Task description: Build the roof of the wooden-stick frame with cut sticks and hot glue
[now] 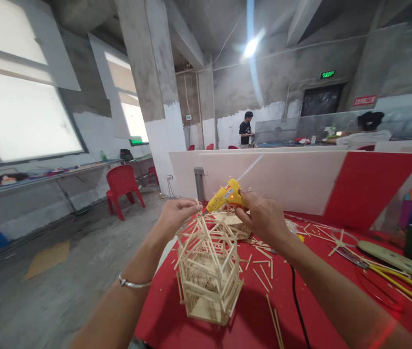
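My left grip pinches a stick over the wooden frame beneath, apparently steadying it for the glue gun wrapped in my right grip.

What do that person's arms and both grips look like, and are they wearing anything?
The left arm has a thin, shiny, silver-coloured bracelet at the wrist. The right arm has nothing on its wrist. No sleeves show on either, and the left grip and right grip wear no gloves.
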{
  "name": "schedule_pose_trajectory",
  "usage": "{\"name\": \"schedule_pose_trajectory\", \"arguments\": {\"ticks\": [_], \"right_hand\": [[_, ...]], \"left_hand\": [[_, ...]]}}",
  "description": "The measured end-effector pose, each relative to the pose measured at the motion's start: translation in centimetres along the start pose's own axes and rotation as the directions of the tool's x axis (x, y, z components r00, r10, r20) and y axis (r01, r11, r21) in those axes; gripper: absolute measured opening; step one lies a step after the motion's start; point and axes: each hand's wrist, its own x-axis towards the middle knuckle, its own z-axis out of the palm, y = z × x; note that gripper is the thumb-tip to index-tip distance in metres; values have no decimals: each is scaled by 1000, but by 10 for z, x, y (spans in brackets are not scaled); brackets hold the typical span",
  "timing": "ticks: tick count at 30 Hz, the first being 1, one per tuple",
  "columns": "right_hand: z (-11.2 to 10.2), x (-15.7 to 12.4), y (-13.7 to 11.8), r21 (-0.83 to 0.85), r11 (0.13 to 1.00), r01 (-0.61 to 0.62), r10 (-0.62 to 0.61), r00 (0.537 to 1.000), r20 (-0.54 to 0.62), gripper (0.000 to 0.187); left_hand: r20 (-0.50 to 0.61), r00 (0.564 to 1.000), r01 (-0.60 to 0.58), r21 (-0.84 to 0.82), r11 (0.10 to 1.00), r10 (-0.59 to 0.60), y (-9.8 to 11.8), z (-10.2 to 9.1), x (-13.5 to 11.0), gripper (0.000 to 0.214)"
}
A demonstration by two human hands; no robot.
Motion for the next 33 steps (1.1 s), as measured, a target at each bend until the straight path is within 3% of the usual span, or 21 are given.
{"name": "schedule_pose_trajectory", "arguments": {"ticks": [22, 26, 33], "right_hand": [[-5, -4, 2, -69, 998, 13, -14, 1000, -18, 37], [-11, -1, 1, -99, 994, 39, -43, 998, -38, 36], [-32, 18, -5, -226, 961, 161, -180, 982, -64, 36]], "left_hand": [[-51, 999, 10, 16, 1000, -9, 1, -4, -5, 22], [-58, 998, -4, 20, 1000, 5, 3, -8, -7, 24], [-174, 985, -3, -42, 999, -5, 1, -17, -20, 25]]}}
